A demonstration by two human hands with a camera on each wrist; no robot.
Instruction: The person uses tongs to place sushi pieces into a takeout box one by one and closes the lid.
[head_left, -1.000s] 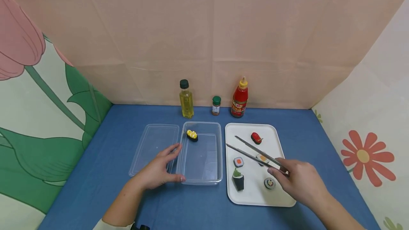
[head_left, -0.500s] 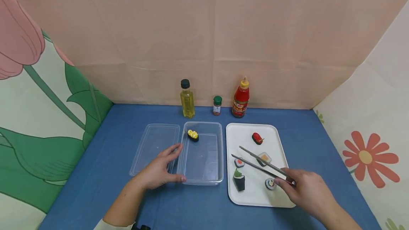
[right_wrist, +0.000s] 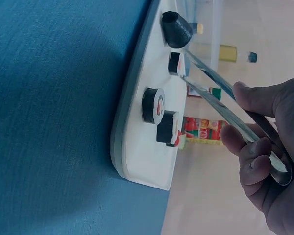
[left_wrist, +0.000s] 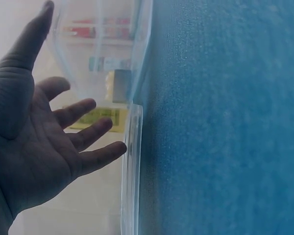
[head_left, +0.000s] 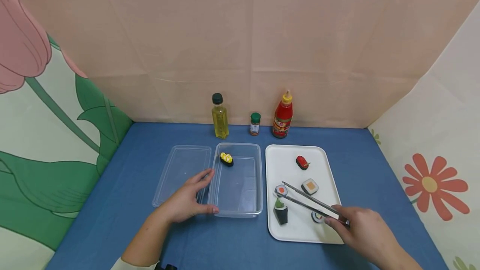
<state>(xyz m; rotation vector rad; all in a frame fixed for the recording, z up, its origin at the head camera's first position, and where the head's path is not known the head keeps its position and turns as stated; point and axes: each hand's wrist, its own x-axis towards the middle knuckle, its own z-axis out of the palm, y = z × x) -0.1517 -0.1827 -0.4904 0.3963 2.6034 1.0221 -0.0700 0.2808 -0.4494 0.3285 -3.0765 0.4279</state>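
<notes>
My right hand (head_left: 365, 228) grips metal tongs (head_left: 313, 200) over the white tray (head_left: 300, 232). The tongs' spread tips are right by a small sushi roll with an orange centre (head_left: 281, 190). Also on the tray are a hand roll with a green leaf (head_left: 280, 212), a square roll with a yellow centre (head_left: 310, 186), a red-topped sushi (head_left: 302, 162) and a round roll (head_left: 316, 217) partly behind the tongs. My left hand (head_left: 189, 197), fingers spread, touches the left side of a clear plastic container (head_left: 240, 209). A yellow-topped sushi (head_left: 226, 159) lies in its far left corner.
A clear lid (head_left: 183, 151) lies left of the container, partly under my left hand. Behind stand an oil bottle (head_left: 220, 120), a small green-capped jar (head_left: 255, 124) and a red sauce bottle (head_left: 283, 118). A wall rises at the back of the blue table (head_left: 210, 245).
My right hand has moved the tongs toward me and a little right, from over the yellow-centred roll to the orange-centred one. The left hand has stayed at the container.
</notes>
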